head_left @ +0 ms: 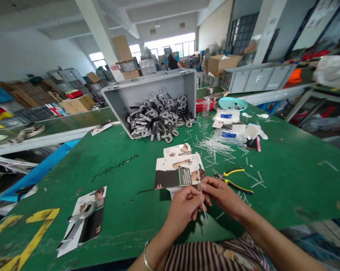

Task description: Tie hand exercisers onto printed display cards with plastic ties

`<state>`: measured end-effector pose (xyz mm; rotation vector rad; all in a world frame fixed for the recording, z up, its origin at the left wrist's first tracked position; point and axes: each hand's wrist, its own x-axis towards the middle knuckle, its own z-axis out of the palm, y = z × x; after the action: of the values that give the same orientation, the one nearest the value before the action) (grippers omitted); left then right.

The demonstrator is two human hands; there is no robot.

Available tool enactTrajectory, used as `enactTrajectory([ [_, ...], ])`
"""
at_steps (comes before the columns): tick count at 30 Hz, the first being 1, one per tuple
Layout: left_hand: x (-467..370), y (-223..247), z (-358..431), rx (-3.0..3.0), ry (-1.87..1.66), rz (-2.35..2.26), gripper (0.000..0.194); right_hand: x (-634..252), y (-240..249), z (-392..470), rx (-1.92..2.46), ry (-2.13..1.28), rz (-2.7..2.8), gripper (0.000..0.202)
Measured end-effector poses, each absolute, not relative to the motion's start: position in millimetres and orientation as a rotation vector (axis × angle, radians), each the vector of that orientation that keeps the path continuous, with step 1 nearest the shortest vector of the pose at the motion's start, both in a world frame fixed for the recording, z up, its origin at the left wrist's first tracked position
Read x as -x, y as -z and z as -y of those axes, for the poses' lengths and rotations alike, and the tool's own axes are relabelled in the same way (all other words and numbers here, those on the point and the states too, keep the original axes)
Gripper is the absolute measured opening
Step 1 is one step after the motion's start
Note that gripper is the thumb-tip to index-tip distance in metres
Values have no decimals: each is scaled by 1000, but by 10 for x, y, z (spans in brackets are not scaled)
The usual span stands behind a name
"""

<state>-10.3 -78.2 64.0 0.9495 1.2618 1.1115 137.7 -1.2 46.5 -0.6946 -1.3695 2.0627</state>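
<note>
A thin white cable tie stands upright between my hands, in front of the printed cards. My left hand pinches it low down between thumb and fingers. Close beside it, my right hand has its fingertips closed on the same tie. Just beyond my fingers lies a stack of printed cardboard cards; my hands hide its near right corner. To the right of the stack are pliers with yellow and black handles, jaws toward my right hand. Loose cable ties lie heaped behind them.
A grey crate tipped on its side spills grey and black hook-ended tools. At the left lies a card with one such tool. Plastic bags, a white glove and a turquoise bowl sit at the back right.
</note>
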Motion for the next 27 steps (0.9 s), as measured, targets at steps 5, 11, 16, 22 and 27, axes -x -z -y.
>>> enactTrajectory([
  [5,70,-557,913,-1160,-899,-1294,39,-1650,-242,-17,898,-1726,1412,37],
  [11,185,-268,1049,-1143,-798,-1326,44,-2791,48,-670,1358,-1176,1315,42],
  [16,259,-123,1140,-1060,-810,-1324,51,-3533,6,-1120,1706,-869,1487,22],
  [22,228,76,1185,-964,-827,-1330,56,-2978,113,-1433,1721,-721,1909,12],
  [27,244,0,1211,-1027,-750,-1390,57,-2115,124,-1692,1732,-683,2156,21],
])
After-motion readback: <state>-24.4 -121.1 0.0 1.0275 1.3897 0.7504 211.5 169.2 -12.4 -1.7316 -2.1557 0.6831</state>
